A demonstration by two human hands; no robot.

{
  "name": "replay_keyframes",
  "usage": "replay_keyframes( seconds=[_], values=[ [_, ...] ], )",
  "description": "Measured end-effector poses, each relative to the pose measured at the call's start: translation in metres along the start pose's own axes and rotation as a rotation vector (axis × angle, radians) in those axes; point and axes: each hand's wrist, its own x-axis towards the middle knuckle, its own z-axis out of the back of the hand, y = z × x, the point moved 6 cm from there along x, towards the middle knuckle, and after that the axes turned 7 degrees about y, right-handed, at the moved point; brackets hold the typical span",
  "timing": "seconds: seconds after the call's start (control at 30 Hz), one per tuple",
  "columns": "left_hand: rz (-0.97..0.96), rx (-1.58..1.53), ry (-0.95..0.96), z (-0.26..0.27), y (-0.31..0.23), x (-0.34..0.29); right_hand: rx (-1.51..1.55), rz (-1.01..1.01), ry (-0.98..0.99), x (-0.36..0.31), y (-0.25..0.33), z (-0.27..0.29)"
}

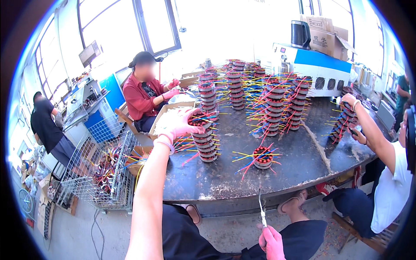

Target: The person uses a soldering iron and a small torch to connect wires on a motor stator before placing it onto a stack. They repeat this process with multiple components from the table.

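Note:
My left hand (186,125) reaches out to the left side of the table, its gloved fingers closed around the top ring of a stack of motor stators (205,143). Coloured lead wires stick out of that stack on all sides. Low in front of the table edge, my right hand (272,242) grips a thin tool (262,212) with a pale handle and a slender metal shaft pointing up; its exact kind is unclear. Between the hands, a single motor stator (263,157) with red windings lies on the table, its red, blue and yellow wires spread outward.
More stator stacks (274,108) stand across the dark table (225,182). A wire basket (99,173) with wire scraps is at left. One person (145,95) sits across the table; another (392,173) handles a stator stack at right. A blue-and-white machine (320,65) stands behind.

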Motion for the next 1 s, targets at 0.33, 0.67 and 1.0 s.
replay_keyframes(
  seconds=[0.33, 0.67, 1.0],
  values=[
    [-0.118, -0.191, -0.304, 0.004, 0.006, -0.036, 0.086, -0.024, 0.062, -0.001, -0.005, 0.007],
    [0.163, -0.922, -0.436, -0.158, -0.012, -0.129, 0.009, -0.020, -0.005, -0.007, 0.013, 0.013],
    [-0.305, -0.721, -0.049, -0.175, -0.118, -0.063, 0.126, -0.011, -0.050, -0.007, 0.021, 0.027]
  ],
)
